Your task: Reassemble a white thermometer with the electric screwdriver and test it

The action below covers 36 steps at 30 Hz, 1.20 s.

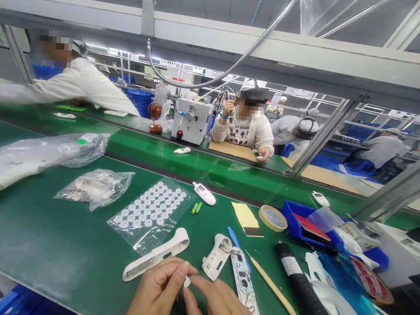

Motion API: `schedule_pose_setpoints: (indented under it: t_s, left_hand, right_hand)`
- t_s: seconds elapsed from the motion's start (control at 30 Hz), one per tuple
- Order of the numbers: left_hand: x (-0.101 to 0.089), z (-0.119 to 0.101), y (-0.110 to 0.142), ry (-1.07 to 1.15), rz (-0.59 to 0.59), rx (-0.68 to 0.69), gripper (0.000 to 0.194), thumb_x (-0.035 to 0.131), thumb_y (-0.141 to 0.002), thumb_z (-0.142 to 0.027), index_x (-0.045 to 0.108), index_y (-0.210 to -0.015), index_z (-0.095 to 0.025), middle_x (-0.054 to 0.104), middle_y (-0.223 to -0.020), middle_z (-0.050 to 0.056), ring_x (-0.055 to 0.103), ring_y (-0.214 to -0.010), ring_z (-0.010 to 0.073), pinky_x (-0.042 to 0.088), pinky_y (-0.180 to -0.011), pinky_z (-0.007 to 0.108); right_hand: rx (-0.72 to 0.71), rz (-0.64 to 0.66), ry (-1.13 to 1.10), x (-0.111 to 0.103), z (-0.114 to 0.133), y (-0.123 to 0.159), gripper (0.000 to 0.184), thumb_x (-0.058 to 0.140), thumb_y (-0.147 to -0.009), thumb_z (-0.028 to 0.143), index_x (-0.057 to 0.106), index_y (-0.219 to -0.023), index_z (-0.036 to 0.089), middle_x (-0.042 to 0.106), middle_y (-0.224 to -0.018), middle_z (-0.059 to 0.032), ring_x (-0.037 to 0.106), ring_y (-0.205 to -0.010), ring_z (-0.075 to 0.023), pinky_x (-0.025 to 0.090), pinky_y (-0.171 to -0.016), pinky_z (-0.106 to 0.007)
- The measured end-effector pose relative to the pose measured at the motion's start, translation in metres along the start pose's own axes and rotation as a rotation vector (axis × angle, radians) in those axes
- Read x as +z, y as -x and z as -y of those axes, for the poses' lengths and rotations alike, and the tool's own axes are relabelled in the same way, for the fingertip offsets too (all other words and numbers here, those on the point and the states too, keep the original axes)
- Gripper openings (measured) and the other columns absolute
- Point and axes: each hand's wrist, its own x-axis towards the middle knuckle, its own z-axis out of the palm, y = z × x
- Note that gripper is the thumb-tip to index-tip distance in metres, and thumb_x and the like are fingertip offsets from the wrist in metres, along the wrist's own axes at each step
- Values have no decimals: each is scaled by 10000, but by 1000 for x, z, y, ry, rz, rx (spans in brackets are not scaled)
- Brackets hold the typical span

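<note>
At the bottom centre my left hand (157, 293) and my right hand (219, 309) meet, both pinching a tiny white part (186, 281) between their fingertips. Just left of them lies a long white plastic shell (156, 254). To the right sit a second white housing piece (216, 257) and a narrow circuit board (245, 292). A clear sheet of small white round stickers (151, 209) lies beyond the hands on the green bench (38, 240).
Plastic bags of parts (96, 186) lie at the left. A finished white thermometer (204, 193), tape roll (273, 218), wooden stick (274, 285), black tool (308, 298) and blue tray (300, 225) sit to the right. Other people work across the conveyor.
</note>
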Motion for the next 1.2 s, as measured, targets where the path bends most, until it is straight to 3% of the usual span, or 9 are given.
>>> schedule_pose_setpoints:
  t_s: [0.2,0.37,0.5,0.63,0.77,0.83,1.0,1.1,1.2]
  left_hand:
    - [-2,-1,5,-103,-47,47,319,420,-866,-397,661,-937,-198,623,-955,55,560,-917,187,418,-838,228]
    - [-34,2,-8,-497,-156,155,344,440,-844,-374,534,-1148,-243,513,-1182,64,433,-1120,236,359,-950,337]
    - [-53,8,-20,-715,-51,100,336,443,-827,-369,575,-1109,-244,584,-1016,77,493,-987,269,389,-877,411]
    - [-49,2,-17,-466,-2,23,338,347,-882,-383,606,-1040,-234,611,-864,49,553,-840,212,423,-772,289]
    - [-34,-2,-6,-142,49,-212,459,345,-868,-487,508,-1159,-171,504,-531,-30,496,-494,133,410,-510,212]
    - [-28,1,-2,-8,66,-272,532,388,-843,-513,458,-1209,-133,472,-514,-42,465,-458,119,393,-456,197]
    - [-22,18,5,13,8,-176,510,486,-813,-460,482,-1243,-185,620,-914,78,569,-611,148,475,-546,226]
    - [-23,26,8,-104,-50,-96,452,485,-824,-414,503,-1240,-237,562,-1165,92,603,-865,223,510,-730,284]
    - [-23,29,8,-248,-46,-18,443,412,-861,-393,453,-1279,-253,479,-1292,64,474,-1144,267,441,-924,360]
  right_hand:
    - [61,-25,-8,2,2,2,108,501,-819,160,596,-870,156,392,-489,36,331,-371,-55,279,-406,-184]
    - [183,50,-24,-1,-3,4,143,496,-838,241,611,-849,158,372,-484,44,346,-376,-45,293,-393,-162]
    - [266,86,-69,1,-7,6,187,494,-841,302,620,-828,165,347,-462,51,335,-365,-40,290,-382,-152]
    - [309,113,-121,3,-2,3,170,510,-831,305,620,-819,175,338,-451,55,313,-364,-44,274,-375,-155]
    - [268,84,-160,6,6,-3,138,512,-831,287,605,-843,186,380,-485,52,311,-377,-44,255,-375,-162]
    - [219,68,-151,10,8,-6,135,496,-840,272,598,-857,185,403,-504,47,333,-390,-47,266,-395,-165]
    - [85,32,-68,16,8,-12,191,429,-873,243,590,-812,163,420,-521,29,347,-403,-64,277,-437,-190]
    - [20,86,-22,13,6,-15,201,407,-886,240,577,-817,156,481,-567,17,400,-431,-71,307,-465,-194]
    - [-4,143,13,10,3,-17,232,368,-906,264,562,-823,169,531,-612,15,487,-490,-84,333,-486,-197]
